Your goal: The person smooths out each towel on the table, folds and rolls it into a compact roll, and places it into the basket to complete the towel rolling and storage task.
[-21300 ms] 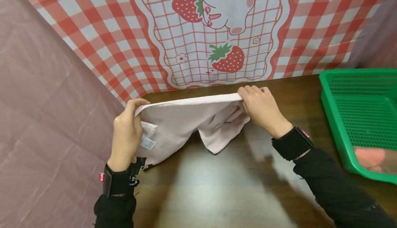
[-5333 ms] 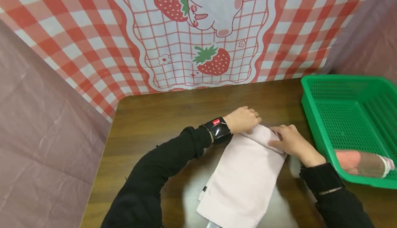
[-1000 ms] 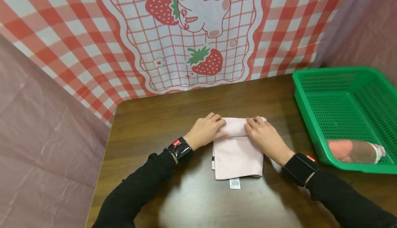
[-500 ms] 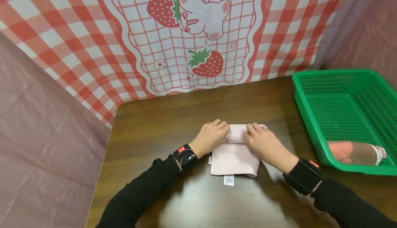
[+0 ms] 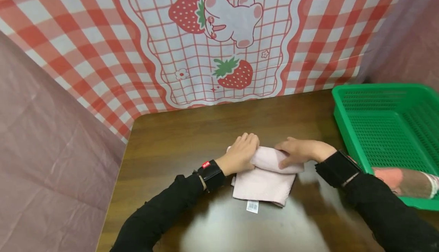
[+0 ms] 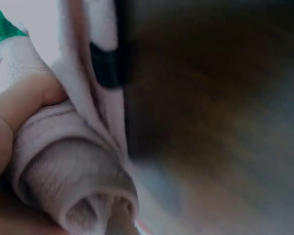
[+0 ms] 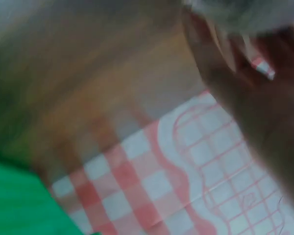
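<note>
A pale pink towel [image 5: 262, 186] lies on the table, its far part wound into a roll [image 5: 269, 158] and its near part flat, with a white label [image 5: 252, 206] sticking out. My left hand [image 5: 241, 153] grips the roll's left end. At the right end, my right hand [image 5: 301, 151] holds the roll with the thumb in front and fingers behind, mostly hidden. The left wrist view shows the spiral end of the towel roll [image 6: 78, 171] beside the thumb [image 6: 29, 95]. The right wrist view is blurred; the right hand [image 7: 255, 93] meets the towel at the top.
A green plastic basket [image 5: 350, 137] stands on the right of the brown table [image 5: 178, 141]. Inside it lies a coral and brown rolled cloth [image 5: 406, 181]. A red checked strawberry cloth [image 5: 236, 73] hangs behind; a pink curtain [image 5: 51, 160] hangs at the left.
Held up loose at first, the towel later lay folded and is now largely rolled toward me. In the last half second the roll has tilted, its right end nearer, and my right hand has shifted right.
</note>
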Demonstrator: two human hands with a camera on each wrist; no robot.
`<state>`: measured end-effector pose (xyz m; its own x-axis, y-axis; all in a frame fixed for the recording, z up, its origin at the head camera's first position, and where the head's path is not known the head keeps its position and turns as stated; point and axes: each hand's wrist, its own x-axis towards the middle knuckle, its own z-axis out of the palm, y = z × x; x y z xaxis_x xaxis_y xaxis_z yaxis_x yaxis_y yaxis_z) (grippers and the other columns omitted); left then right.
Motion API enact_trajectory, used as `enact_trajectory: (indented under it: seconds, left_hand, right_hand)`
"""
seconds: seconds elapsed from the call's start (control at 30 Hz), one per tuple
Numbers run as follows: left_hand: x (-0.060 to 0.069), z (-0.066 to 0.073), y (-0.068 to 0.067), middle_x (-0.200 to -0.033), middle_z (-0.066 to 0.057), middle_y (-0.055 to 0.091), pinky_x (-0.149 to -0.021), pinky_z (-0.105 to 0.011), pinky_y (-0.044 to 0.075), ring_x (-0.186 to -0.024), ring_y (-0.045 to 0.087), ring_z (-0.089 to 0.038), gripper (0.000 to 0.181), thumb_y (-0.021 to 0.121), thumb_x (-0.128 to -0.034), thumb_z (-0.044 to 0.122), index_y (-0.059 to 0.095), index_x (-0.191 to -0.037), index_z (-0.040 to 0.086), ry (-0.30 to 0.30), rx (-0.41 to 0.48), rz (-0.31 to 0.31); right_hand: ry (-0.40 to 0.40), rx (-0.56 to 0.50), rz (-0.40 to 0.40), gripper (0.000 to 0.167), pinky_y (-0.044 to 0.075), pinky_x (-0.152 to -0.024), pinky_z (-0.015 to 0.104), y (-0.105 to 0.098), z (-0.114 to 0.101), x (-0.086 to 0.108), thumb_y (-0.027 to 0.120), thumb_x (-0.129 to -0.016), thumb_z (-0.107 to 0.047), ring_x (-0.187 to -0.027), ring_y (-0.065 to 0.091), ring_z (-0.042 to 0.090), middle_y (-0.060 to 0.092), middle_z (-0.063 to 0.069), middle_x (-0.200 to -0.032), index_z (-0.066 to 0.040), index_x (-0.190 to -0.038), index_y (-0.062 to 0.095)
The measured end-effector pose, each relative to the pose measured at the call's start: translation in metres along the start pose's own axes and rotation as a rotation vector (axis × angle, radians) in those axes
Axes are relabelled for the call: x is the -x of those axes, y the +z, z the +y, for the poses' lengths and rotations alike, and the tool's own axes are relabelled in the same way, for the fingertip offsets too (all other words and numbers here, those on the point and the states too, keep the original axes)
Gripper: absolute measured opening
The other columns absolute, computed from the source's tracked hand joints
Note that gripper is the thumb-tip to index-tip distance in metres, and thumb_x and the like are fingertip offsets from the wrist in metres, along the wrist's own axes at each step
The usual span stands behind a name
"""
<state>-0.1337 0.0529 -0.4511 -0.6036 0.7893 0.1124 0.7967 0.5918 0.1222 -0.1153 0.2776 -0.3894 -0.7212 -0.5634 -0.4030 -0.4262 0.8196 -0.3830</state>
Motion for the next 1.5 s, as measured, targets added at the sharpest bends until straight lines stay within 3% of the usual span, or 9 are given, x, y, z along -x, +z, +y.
enact_trajectory:
  seconds: [0.3, 0.5, 0.63, 0.77, 0.97, 1.07, 1.17, 1.4, 1.5]
  left_hand:
    - [-0.007, -0.002, -0.005, -0.132, -0.005, 0.051, -0.098, -0.034, 0.040, -0.120, 0.046, -0.021, 0.074, 0.077, -0.0762, 0.043, 0.049, -0.135, 0.009, 0.022, -0.038, -0.212]
    - [-0.011, -0.010, -0.012, -0.123, 0.000, 0.057, -0.093, -0.030, 0.040, -0.111, 0.050, -0.014, 0.077, 0.065, -0.0855, 0.060, 0.046, -0.141, 0.009, 0.054, 0.205, -0.341]
    - [-0.007, -0.009, -0.019, -0.128, -0.003, 0.060, -0.095, -0.028, 0.040, -0.110, 0.053, -0.013, 0.059, 0.063, -0.0936, 0.037, 0.047, -0.143, 0.008, 0.073, 0.344, -0.407]
    - [-0.009, -0.007, -0.024, -0.126, -0.003, 0.064, -0.093, -0.026, 0.045, -0.107, 0.059, -0.012, 0.053, 0.070, -0.0898, 0.023, 0.055, -0.138, 0.009, 0.045, 0.348, -0.337]
    - [-0.013, 0.005, -0.026, -0.113, 0.000, 0.071, -0.089, -0.031, 0.051, -0.102, 0.066, -0.016, 0.047, 0.081, -0.0809, 0.022, 0.065, -0.125, 0.013, -0.021, 0.111, -0.160]
    - [-0.013, 0.009, -0.023, -0.110, 0.002, 0.072, -0.089, -0.031, 0.050, -0.101, 0.066, -0.016, 0.043, 0.084, -0.0775, 0.023, 0.068, -0.116, 0.015, -0.052, 0.024, -0.091]
    - [-0.012, 0.010, -0.016, -0.110, 0.004, 0.071, -0.091, -0.030, 0.047, -0.102, 0.065, -0.015, 0.041, 0.085, -0.0755, 0.026, 0.068, -0.111, 0.016, -0.048, -0.037, -0.035]
    - [0.000, 0.006, -0.002, -0.117, 0.000, 0.057, -0.090, -0.030, 0.041, -0.110, 0.053, -0.018, 0.047, 0.081, -0.0773, 0.028, 0.057, -0.116, 0.017, 0.118, -0.176, 0.070]
    - [0.010, 0.006, 0.002, -0.123, -0.002, 0.051, -0.096, -0.033, 0.037, -0.117, 0.048, -0.019, 0.057, 0.074, -0.0813, 0.052, 0.052, -0.120, 0.016, 0.160, -0.176, 0.059]
  right_hand:
    - [0.039, 0.193, 0.118, 0.046, 0.052, -0.076, 0.044, 0.011, -0.015, -0.006, 0.082, -0.080, -0.036, -0.097, 0.059, 0.027, 0.067, 0.004, -0.101, -0.006, -0.111, 0.066]
    - [0.033, 0.237, 0.271, 0.052, 0.054, -0.076, 0.048, 0.027, -0.017, -0.012, 0.090, -0.067, -0.029, -0.092, 0.064, 0.028, 0.069, 0.008, -0.099, -0.007, -0.106, 0.064]
    - [0.002, 0.217, 0.346, 0.056, 0.054, -0.071, 0.047, 0.043, -0.019, -0.010, 0.091, -0.060, -0.025, -0.084, 0.066, 0.027, 0.067, 0.007, -0.097, -0.010, -0.106, 0.062]
    - [0.005, 0.241, 0.455, 0.060, 0.051, -0.068, 0.049, 0.049, -0.018, -0.009, 0.093, -0.058, -0.023, -0.082, 0.066, 0.028, 0.066, 0.008, -0.097, -0.011, -0.107, 0.061]
    - [0.014, 0.410, 0.652, 0.069, 0.047, -0.067, 0.048, 0.061, -0.011, -0.016, 0.095, -0.055, -0.028, -0.085, 0.064, 0.033, 0.062, 0.012, -0.097, -0.006, -0.109, 0.057]
    - [0.003, 0.490, 0.683, 0.070, 0.047, -0.066, 0.047, 0.063, -0.008, -0.020, 0.094, -0.057, -0.031, -0.087, 0.062, 0.034, 0.059, 0.014, -0.096, -0.003, -0.107, 0.055]
    - [-0.027, 0.446, 0.613, 0.068, 0.048, -0.068, 0.048, 0.056, -0.007, -0.018, 0.090, -0.063, -0.040, -0.091, 0.059, 0.034, 0.058, 0.014, -0.098, -0.003, -0.108, 0.055]
    - [-0.078, -0.015, 0.380, 0.049, 0.035, -0.063, 0.030, 0.028, -0.004, -0.004, 0.085, -0.074, -0.044, -0.071, 0.043, 0.017, 0.047, 0.003, -0.077, -0.009, -0.082, 0.052]
    - [-0.052, -0.053, 0.286, 0.064, 0.042, -0.069, 0.032, 0.036, -0.006, -0.002, 0.084, -0.072, -0.050, -0.081, 0.050, 0.019, 0.054, 0.007, -0.090, -0.001, -0.102, 0.056]
